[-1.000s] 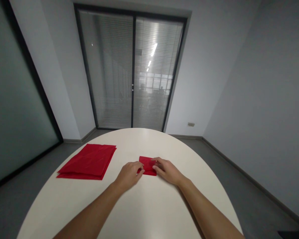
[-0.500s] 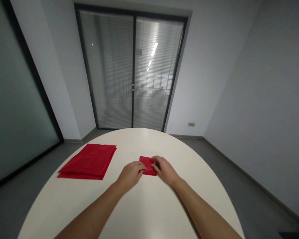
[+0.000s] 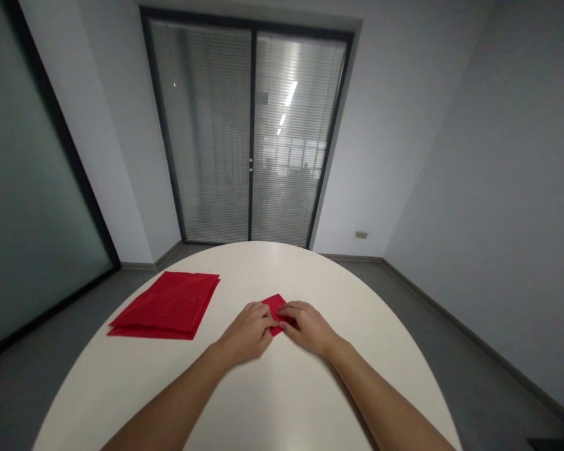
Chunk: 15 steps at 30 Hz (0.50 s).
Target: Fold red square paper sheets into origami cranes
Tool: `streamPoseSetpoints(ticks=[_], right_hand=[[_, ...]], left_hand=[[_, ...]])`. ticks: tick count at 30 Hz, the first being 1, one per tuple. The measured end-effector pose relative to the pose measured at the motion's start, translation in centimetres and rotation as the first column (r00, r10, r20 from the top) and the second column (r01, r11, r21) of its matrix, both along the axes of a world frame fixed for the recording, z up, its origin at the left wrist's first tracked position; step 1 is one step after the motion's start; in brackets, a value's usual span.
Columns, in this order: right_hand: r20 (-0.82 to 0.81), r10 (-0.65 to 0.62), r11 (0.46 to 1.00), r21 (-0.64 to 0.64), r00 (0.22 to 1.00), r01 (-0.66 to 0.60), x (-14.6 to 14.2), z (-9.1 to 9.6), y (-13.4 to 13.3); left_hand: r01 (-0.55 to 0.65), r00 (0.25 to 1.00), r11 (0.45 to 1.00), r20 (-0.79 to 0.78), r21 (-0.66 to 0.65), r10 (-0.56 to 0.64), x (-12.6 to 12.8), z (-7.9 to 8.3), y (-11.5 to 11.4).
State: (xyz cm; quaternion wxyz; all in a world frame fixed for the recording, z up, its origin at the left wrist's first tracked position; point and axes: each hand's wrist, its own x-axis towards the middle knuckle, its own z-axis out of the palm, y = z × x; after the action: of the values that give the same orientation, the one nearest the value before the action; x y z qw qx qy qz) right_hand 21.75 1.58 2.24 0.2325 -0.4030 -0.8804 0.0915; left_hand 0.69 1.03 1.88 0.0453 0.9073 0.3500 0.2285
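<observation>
A small folded red napkin point(image 3: 276, 305) lies on the white round table point(image 3: 272, 388), mostly covered by both hands. My left hand point(image 3: 247, 330) pinches its left edge with curled fingers. My right hand point(image 3: 308, 326) grips its right side, fingers pressed onto the fold. Only a small red corner shows between and above the fingers, turned like a diamond tip.
A stack of larger flat red napkins point(image 3: 169, 305) lies on the table's left part. Beyond the far table edge stand glass doors with blinds point(image 3: 250, 134). Grey floor surrounds the table, with walls on both sides.
Both hands have drawn closer together over the small napkin. It has been folded or turned smaller, so now only a pointed corner shows where a rectangle lay before.
</observation>
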Motion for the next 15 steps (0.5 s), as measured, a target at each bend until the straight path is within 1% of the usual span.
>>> streamPoseSetpoints(ticks=[3, 5, 7, 9, 12, 15], right_hand=[[-0.043, 0.027, 0.999, -0.017, 0.999, -0.028, 0.51, 0.08, 0.18], [-0.057, -0.014, 1.0, -0.017, 0.998, 0.013, 0.66, 0.24, 0.21], [-0.048, -0.062, 0.998, -0.005, 0.997, 0.062, 0.62, 0.38, 0.22], [-0.024, -0.083, 0.996, 0.019, 0.996, 0.083, 0.48, 0.41, 0.25], [-0.014, -0.052, 0.998, 0.033, 0.999, 0.052, 0.36, 0.24, 0.32], [-0.042, -0.001, 1.0, 0.019, 0.999, 0.001, 0.57, 0.01, 0.39]], left_hand=[[0.059, 0.997, 0.998, 0.04, -0.022, -0.058, -0.07, -0.05, -0.06], [0.071, 0.997, 0.997, 0.038, -0.044, -0.069, -0.16, -0.14, -0.1], [0.056, 0.998, 0.997, 0.012, -0.057, -0.055, -0.27, -0.23, -0.1], [0.021, 1.0, 0.999, -0.015, -0.048, -0.022, -0.34, -0.3, -0.08], [-0.035, 0.999, 0.999, -0.03, -0.022, 0.035, -0.36, -0.31, -0.03], [-0.047, 0.999, 0.999, -0.02, -0.012, 0.047, -0.35, -0.22, -0.07]])
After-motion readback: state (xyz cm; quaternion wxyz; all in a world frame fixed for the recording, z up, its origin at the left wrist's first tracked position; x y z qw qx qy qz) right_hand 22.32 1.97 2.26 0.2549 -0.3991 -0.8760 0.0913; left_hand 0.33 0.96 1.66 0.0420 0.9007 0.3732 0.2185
